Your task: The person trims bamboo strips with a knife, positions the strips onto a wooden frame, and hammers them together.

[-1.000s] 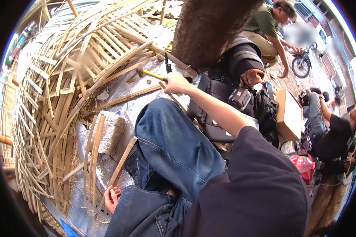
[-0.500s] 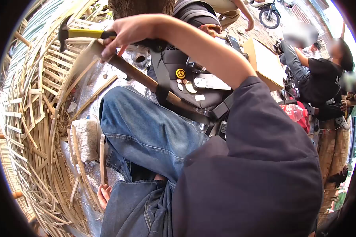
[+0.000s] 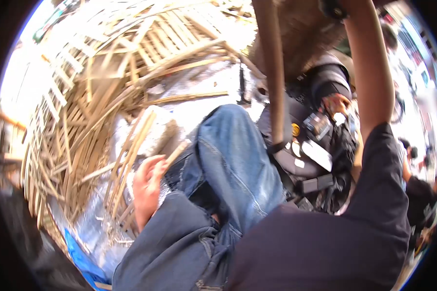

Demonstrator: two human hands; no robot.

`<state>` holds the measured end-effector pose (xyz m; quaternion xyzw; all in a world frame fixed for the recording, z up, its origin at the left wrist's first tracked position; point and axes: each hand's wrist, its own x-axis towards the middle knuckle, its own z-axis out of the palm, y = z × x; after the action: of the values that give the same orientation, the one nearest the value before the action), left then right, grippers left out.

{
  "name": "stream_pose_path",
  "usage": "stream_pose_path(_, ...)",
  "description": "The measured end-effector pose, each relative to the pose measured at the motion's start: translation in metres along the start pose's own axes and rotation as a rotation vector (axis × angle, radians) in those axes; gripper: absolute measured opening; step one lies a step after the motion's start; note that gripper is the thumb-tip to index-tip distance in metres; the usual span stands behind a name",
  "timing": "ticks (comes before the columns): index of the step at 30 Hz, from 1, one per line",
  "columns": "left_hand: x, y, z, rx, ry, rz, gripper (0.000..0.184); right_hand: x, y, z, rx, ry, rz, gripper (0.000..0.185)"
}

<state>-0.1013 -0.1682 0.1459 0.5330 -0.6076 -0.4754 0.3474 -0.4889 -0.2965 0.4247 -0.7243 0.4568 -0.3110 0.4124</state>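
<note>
My left hand (image 3: 148,186) is closed around a short bamboo strip (image 3: 177,152), beside my bent knee. Next to it, thin bamboo slats (image 3: 135,150) lean by a pale block (image 3: 156,132). My right arm reaches up past the top edge, with a dark band at the wrist; the hand itself is out of view. A long brown wooden piece (image 3: 275,72) runs down from the top edge to a black bag (image 3: 289,162). Whether my right hand touches it cannot be seen.
Woven bamboo (image 3: 94,97) spreads across the left. A tree trunk (image 3: 298,43) stands at the top. Coins, a white card (image 3: 317,154) and black gear lie on the right. Blue plastic (image 3: 80,254) shows at the lower left. People sit at the far right.
My right hand, earlier holding a yellow-handled hammer and then the long wooden piece too, has moved up out of view. My left hand has risen with its strip, and the view has shifted.
</note>
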Motion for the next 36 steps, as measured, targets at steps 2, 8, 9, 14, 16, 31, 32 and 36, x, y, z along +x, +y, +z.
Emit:
stream_pose_path(2, 0.011, -0.002, 0.015, -0.065, -0.026, -0.030, 0.025, 0.024, -0.006, 0.009, 0.002, -0.010, -0.023, 0.045)
stream_pose_path(8, 0.031, 0.002, 0.057, -0.310, -0.345, 0.152, 0.056, 0.114, -0.017, 0.054, 0.006, -0.237, -0.044, 0.064)
stream_pose_path(9, 0.034, 0.010, 0.061, -0.357, -0.375, 0.168, 0.060, 0.135, 0.003, 0.057, 0.130, -0.478, -0.345, 0.078)
stream_pose_path(14, 0.051, 0.023, 0.079, -0.520, -0.195, 0.284, 0.068, 0.245, -0.017, 0.114, 0.181, -1.078, -0.523, 0.106)
stream_pose_path(16, 0.054, 0.024, 0.072, -0.633, -0.083, 0.258, 0.057, 0.247, -0.026, 0.136, 0.155, -0.941, -0.407, 0.093)
stream_pose_path(31, 0.015, -0.001, 0.052, -0.563, 0.129, 0.064, 0.023, 0.108, 0.082, 0.208, 0.033, -0.167, 0.096, 0.033)
stream_pose_path(32, 0.016, 0.001, 0.053, -0.508, 0.153, 0.054, 0.025, 0.084, 0.080, 0.221, 0.017, -0.139, 0.125, 0.031)
stream_pose_path(36, 0.015, -0.002, 0.073, -0.598, 0.179, 0.020, 0.025, 0.027, 0.087, 0.266, 0.164, -0.093, 0.224, 0.036)
